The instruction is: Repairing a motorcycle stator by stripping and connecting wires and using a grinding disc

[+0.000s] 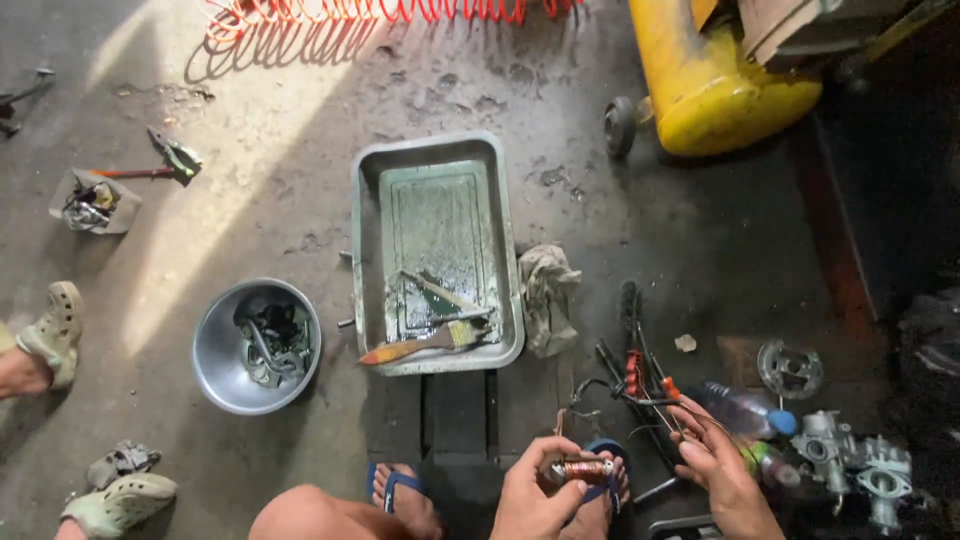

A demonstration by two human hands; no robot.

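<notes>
My left hand [532,492] grips a small copper-wound coil part [583,468] low in the view, above my foot in a blue sandal [604,487]. My right hand [718,462] is beside it to the right, fingers pinching thin wires [668,405] that run up to a bundle of black tools and red-tipped leads [632,365] on the floor. My other sandalled foot [403,495] and bare knee [300,515] show at the bottom edge.
A grey metal tray [505,255] holding a brush [425,345] lies ahead, a rag [547,295] beside it. A steel bowl [215,350] of parts sits left. A yellow tank [705,85], plastic bottle [742,408], carburettor [850,460] and another person's feet in clogs [52,335] surround.
</notes>
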